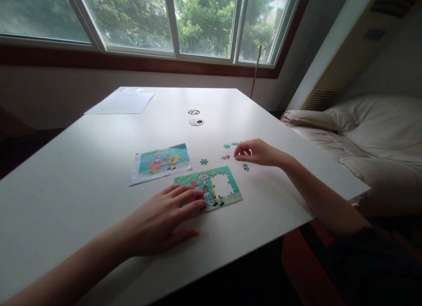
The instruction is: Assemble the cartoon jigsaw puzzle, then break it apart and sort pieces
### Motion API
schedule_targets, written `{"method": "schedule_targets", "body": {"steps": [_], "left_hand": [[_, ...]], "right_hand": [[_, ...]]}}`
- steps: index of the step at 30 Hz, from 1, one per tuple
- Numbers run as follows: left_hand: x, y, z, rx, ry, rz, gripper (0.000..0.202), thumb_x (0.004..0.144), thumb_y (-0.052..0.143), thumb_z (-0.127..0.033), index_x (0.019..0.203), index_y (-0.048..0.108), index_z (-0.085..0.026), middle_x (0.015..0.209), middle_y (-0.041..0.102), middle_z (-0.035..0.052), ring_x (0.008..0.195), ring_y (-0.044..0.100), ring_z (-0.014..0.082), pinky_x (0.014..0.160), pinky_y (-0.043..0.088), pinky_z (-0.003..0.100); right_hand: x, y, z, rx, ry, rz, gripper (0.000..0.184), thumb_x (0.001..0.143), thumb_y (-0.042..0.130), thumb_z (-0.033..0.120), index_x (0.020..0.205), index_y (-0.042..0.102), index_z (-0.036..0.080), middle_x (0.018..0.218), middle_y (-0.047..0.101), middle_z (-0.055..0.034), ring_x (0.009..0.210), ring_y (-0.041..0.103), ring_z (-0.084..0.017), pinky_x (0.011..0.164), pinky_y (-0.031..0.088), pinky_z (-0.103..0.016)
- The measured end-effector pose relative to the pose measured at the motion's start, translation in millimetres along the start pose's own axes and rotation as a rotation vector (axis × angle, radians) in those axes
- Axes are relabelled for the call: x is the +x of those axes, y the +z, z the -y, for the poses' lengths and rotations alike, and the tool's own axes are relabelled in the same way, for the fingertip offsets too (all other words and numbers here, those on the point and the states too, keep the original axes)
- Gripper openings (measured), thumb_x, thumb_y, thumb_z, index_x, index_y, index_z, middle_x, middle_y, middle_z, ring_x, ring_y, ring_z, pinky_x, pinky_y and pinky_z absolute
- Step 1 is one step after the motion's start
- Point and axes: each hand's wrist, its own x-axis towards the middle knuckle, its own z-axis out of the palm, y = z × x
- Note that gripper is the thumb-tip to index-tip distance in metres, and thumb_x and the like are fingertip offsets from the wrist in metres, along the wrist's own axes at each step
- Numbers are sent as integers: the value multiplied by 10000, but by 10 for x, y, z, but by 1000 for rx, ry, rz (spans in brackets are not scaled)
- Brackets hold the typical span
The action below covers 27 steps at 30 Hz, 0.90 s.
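Note:
My left hand (174, 216) lies spread over the lower left of a cartoon jigsaw puzzle (234, 183), its fingers resting on the picture. The puzzle has a white gap in its right half where the bare table colour shows. Just beyond it, my right hand (252, 151) is curled with thumb and fingertips drawn together among loose pieces; whether a piece is between them I cannot make out. Close to those fingertips are a yellowish puzzle piece (225, 157) and a teal puzzle piece (227, 146). Another piece (245, 167) lies below the right hand, and one more piece (204, 162) above the puzzle.
A printed reference picture (165, 160) of the same cartoon lies left of the puzzle. Two round cable holes (196, 122) sit in the white table (99, 174). Papers (121, 103) rest at the far left corner. A pale sofa (372, 130) stands to the right.

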Motion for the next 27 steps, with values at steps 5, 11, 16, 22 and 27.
{"method": "schedule_targets", "body": {"steps": [5,11,16,22,27], "left_hand": [[-4,32,17,28,-14,-8,392,850,448,-410,1212,454,-259,1178,534,81,1074,480,267,883,399,394],[18,53,7,66,-21,17,439,868,421,-392,1281,378,-250,1274,461,86,1142,424,271,934,354,413],[13,92,16,88,-30,35,456,873,405,-406,1303,356,-263,1303,433,90,1143,421,284,931,352,430],[20,106,0,91,-35,15,440,878,398,-394,1297,365,-263,1293,442,84,1149,410,280,929,355,424],[25,125,-3,114,-32,0,446,878,396,-396,1303,357,-264,1286,447,87,1140,416,285,920,362,432]], "right_hand": [[-52,-178,-255,-92,101,113,203,737,551,344,817,650,186,714,597,-17,616,495,-101,560,344,-216],[-58,-176,-331,-35,123,271,274,682,610,381,876,626,189,795,609,-30,698,536,-133,597,386,-230],[-47,-124,-290,30,133,364,355,646,649,397,922,584,184,798,595,-26,707,538,-137,599,400,-234],[-19,-86,-308,88,145,427,346,642,654,376,901,561,167,728,561,-6,646,506,-115,580,389,-225],[-6,-67,-292,131,118,415,359,627,665,367,886,528,159,737,542,-3,652,487,-110,574,381,-216]]}}
